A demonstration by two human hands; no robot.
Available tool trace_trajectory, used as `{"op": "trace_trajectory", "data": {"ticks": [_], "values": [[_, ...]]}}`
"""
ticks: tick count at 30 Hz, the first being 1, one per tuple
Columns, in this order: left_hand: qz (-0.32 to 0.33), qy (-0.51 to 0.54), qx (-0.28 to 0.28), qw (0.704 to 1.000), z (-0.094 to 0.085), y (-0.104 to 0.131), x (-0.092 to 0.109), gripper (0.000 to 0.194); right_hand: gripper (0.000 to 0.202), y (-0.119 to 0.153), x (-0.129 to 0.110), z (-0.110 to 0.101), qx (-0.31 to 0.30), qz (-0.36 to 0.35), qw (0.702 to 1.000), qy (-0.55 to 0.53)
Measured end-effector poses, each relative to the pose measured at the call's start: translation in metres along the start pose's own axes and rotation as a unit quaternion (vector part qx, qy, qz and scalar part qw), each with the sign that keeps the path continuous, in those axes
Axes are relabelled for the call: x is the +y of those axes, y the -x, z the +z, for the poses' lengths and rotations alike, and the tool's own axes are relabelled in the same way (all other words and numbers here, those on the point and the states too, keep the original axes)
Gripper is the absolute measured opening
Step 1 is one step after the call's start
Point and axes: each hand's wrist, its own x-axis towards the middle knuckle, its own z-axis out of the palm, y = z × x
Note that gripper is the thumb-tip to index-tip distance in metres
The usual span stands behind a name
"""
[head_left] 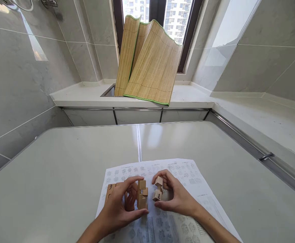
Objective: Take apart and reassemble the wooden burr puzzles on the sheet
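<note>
Left hand (120, 206) pinches yellowish block (141, 199) in fingers (132, 180); at three o'clock from it, right hand (176, 195) pinches paler block (157, 195), perhaps numbered

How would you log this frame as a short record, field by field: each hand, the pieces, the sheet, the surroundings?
left hand: pinches a notched wooden block between thumb and fingers
right hand: pinches a lighter notched piece bearing a dark mark
held pieces: facing each other, apart
other wood: marked piece, partly hidden by the left hand
sheet: printed paper beneath both hands
surface: pale table
background: woven mat standing before a window
</note>
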Motion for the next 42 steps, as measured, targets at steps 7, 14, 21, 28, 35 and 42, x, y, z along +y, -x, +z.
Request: {"op": "trace_trajectory", "data": {"ticks": [7, 14, 21, 28, 35, 42], "values": [[-0.056, 0.144, -0.025, 0.988, 0.007, -0.003, 0.005, 0.068, 0.061, 0.002, 0.009, -0.001, -0.058, 0.03, 0.992, -0.111], [-0.11, 0.388, -0.067, 0.912, 0.003, -0.004, -0.002, 0.081, 0.067, -0.002, 0.011, -0.005, -0.046, 0.036, 0.991, -0.122], [-0.125, 0.378, -0.072, 0.915, -0.002, -0.005, -0.011, 0.068, 0.073, -0.002, 0.016, -0.007, -0.029, 0.039, 0.996, -0.076], [-0.031, 0.011, 0.035, 0.999, -0.007, -0.007, -0.005, 0.058, 0.072, -0.003, 0.02, -0.007, 0.01, 0.032, 0.998, -0.062], [0.026, -0.138, -0.015, 0.99, -0.013, -0.005, -0.013, 0.061, 0.072, -0.002, 0.017, -0.006, -0.003, 0.044, 0.997, -0.065], [0.07, -0.222, -0.026, 0.972, -0.003, -0.004, -0.019, 0.065, 0.072, -0.001, 0.01, -0.006, 0.004, 0.063, 0.997, -0.044]]}}
